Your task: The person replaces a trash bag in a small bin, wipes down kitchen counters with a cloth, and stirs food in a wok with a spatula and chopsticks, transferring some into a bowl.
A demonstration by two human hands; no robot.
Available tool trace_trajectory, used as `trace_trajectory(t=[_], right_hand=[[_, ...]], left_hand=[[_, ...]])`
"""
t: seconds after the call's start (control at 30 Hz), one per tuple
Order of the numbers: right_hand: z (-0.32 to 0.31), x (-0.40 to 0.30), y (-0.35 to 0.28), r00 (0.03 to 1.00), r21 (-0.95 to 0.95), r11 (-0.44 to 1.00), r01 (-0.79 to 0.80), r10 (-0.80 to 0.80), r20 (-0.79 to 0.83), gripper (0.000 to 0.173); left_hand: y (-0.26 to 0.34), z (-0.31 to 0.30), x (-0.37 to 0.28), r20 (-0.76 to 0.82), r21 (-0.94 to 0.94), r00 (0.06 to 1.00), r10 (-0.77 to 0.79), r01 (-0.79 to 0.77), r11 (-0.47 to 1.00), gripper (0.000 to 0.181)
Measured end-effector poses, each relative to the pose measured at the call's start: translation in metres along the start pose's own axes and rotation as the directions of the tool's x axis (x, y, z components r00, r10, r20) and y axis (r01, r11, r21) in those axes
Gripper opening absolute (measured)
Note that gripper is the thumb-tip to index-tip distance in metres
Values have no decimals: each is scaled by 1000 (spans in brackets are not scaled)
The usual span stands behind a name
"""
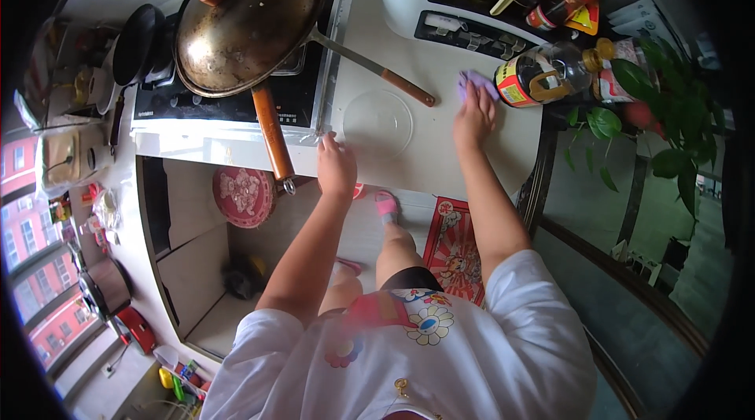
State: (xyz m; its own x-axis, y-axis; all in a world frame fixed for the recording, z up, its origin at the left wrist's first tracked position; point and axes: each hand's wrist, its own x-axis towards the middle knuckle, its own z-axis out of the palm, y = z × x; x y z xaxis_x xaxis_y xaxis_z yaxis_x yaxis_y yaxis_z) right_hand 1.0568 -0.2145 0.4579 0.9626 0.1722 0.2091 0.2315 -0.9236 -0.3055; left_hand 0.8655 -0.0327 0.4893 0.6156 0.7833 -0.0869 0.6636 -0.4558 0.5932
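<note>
My right hand point(475, 119) presses a purple cloth point(476, 85) on the pale countertop point(436, 148), just left of a large plastic bottle point(531, 78) with a yellow and red label. At the counter's front edge, beside the hob, rests my left hand point(336, 163), fingers bent; whether it grips anything does not show. Between my hands lies a clear round lid or plate point(378, 124). A wok with a domed metal lid point(248, 25) stands on the black glass hob point(224, 107). A spatula's wooden-ended handle point(407, 88) sticks out from the wok over the counter.
The wok's wooden handle point(272, 134) juts past the front edge. Behind the counter stands a white and black rack point(407, 1) with bottles. A leafy plant point(666, 107) hangs at the right. A black frying pan point(138, 45) is at the left. Below lies a red mat point(451, 249).
</note>
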Motion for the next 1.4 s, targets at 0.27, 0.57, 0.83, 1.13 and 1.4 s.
trace_trajectory(t=[0.27, 0.57, 0.83, 1.13, 1.4], right_hand=[[-41, -89, -1, 953, 2, 991, 131, -126, 277, 51], [-6, -99, -97, 908, 317, 919, 235, -324, 266, 55], [117, 44, -241, 967, 242, 954, 175, -120, -226, 43], [114, 60, -259, 988, 454, 877, 154, -136, -72, 47], [53, -63, -194, 858, 535, 747, 395, -508, 75, 38]], left_hand=[[-17, 4, 3, -38, 49, 986, -162, 164, 985, 31], [-66, -67, -91, 94, -57, 972, -215, 220, 974, 35], [-104, -124, -173, 199, -68, 838, -509, 530, 845, 35], [-85, -141, -175, 244, -98, 749, -617, 652, 752, 34], [-109, -126, -183, 236, -90, 823, -516, 548, 832, 36]])
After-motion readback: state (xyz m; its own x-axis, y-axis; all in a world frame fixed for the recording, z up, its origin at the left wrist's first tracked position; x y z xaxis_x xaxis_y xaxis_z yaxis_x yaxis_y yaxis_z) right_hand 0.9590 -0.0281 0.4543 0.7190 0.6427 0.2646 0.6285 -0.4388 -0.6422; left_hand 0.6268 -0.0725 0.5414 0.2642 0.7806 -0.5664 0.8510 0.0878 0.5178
